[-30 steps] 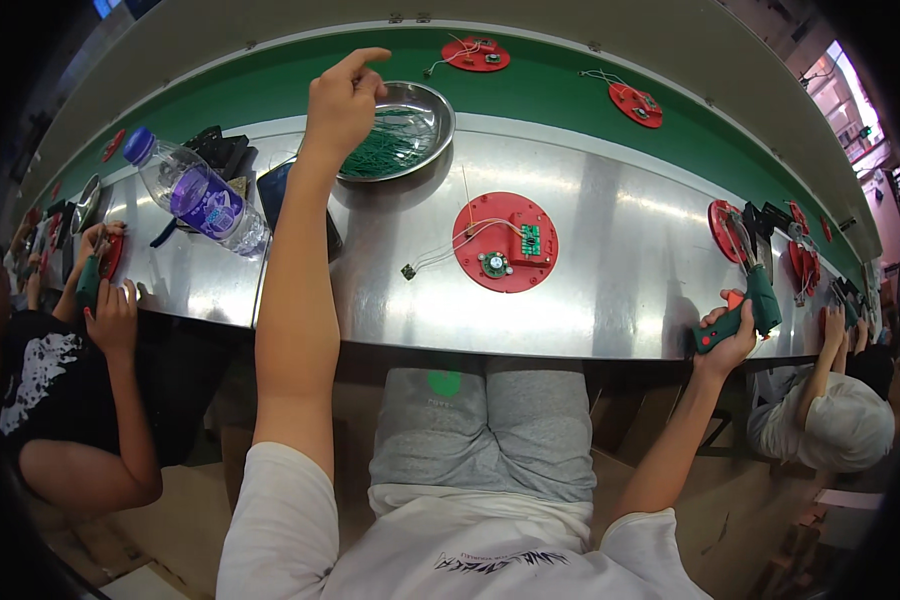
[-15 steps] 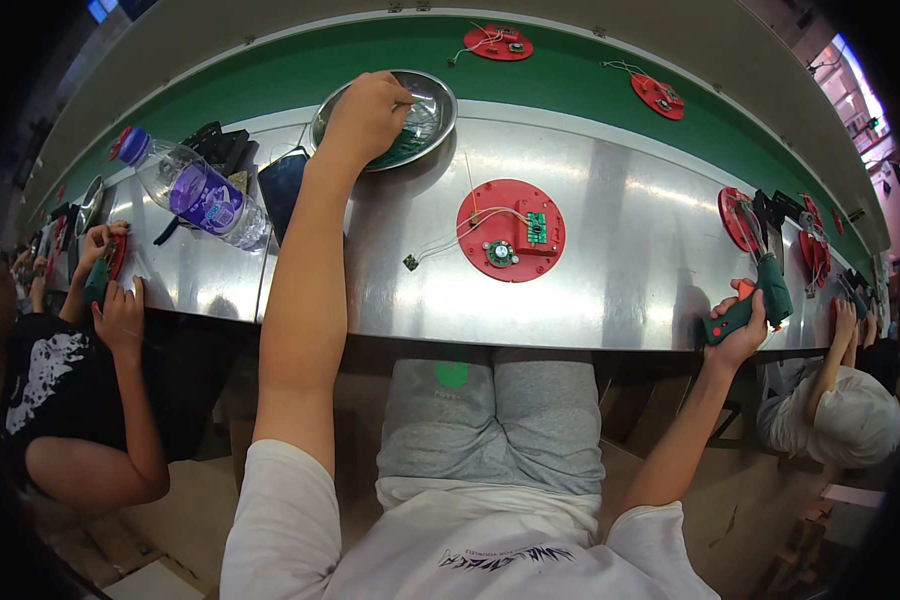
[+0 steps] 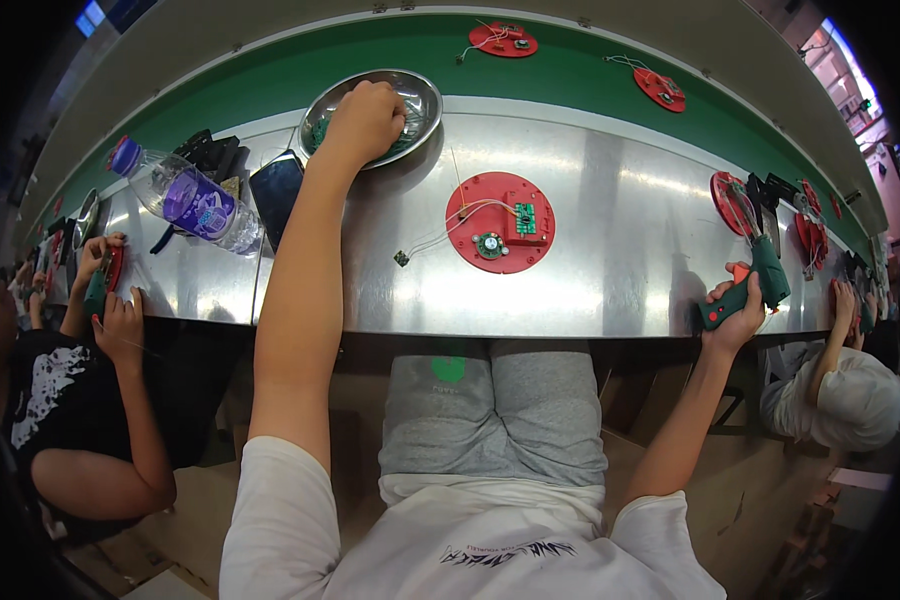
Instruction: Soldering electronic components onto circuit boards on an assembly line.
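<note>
My left hand [image 3: 366, 122] reaches over a round steel bowl [image 3: 428, 100] at the far edge of the metal bench. Its fingers are curled closed, knuckles up, and the fingertips are hidden. Small green pieces [image 3: 320, 132] show inside the bowl. My right hand [image 3: 738, 318] grips a dark green pistol-shaped power tool [image 3: 767, 270] with an orange-red trigger, its nose pointing away from me. Between my hands lies a red round plate [image 3: 470, 240] bearing a green circuit board, a small round part and thin wires, one ending in a tiny board [image 3: 402, 258].
Left of the bowl lie a dark phone [image 3: 276, 188] and a tilted clear bottle [image 3: 195, 205] with a purple label. More red plates [image 3: 504, 40] rest on the green strip behind. Another red plate [image 3: 728, 200] sits by the tool's nose. Co-workers sit on both sides.
My left hand has shifted slightly down at the bowl, and its fingers look more tightly curled. The whole view has shifted a little. My right hand still grips the tool.
</note>
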The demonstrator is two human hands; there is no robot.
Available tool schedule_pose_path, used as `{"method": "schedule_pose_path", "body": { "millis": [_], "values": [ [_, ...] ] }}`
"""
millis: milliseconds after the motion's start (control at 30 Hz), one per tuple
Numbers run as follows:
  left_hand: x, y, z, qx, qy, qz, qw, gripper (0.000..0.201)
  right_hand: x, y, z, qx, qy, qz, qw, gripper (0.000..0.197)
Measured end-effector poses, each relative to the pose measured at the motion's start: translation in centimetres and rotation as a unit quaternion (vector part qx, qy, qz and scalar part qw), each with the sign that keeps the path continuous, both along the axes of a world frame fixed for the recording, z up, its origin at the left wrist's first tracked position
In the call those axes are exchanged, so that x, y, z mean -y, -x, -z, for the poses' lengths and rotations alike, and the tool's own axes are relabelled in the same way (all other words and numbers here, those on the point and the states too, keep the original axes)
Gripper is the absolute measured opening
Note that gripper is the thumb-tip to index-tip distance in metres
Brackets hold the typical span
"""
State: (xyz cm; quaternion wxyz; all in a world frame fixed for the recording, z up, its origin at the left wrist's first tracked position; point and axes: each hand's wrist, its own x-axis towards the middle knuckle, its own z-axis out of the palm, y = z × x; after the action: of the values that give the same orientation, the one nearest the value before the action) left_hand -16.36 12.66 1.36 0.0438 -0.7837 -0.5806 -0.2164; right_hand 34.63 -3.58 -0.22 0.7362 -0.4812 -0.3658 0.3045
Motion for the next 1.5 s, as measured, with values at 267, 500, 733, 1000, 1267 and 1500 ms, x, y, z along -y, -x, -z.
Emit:
{"method": "schedule_pose_path", "body": {
  "millis": [267, 500, 733, 1000, 1267, 1500],
  "values": [
    [0.6, 0.3, -1.6, 0.097, -0.176, 0.065, 0.977, 0.012, 0.1, 0.9, -0.6, 0.061, 0.005, -0.048, 0.997, 0.034],
    [7.2, -6.2, -4.1, 0.247, -0.046, 0.173, 0.952, 0.014, 2.0, 4.0, -0.8, 0.017, 0.046, -0.187, 0.981, 0.039],
    [11.9, -9.6, -0.7, 0.254, -0.05, 0.193, 0.946, 0.006, 4.7, 9.9, -1.1, 0.027, 0.006, -0.284, 0.958, 0.042],
    [11.9, -10.1, 0.8, 0.185, -0.11, 0.269, 0.939, 0.012, 5.4, 11.6, -0.6, 0.103, 0.029, -0.306, 0.946, 0.026],
    [11.8, -10.2, 1.5, 0.174, -0.127, 0.272, 0.938, 0.012, 5.4, 12.2, -0.7, 0.112, 0.039, -0.312, 0.943, 0.022],
    [11.8, -10.3, 1.4, 0.165, -0.121, 0.262, 0.943, 0.01, 5.0, 11.6, -1.3, 0.111, 0.059, -0.336, 0.933, 0.024]
  ]
}}
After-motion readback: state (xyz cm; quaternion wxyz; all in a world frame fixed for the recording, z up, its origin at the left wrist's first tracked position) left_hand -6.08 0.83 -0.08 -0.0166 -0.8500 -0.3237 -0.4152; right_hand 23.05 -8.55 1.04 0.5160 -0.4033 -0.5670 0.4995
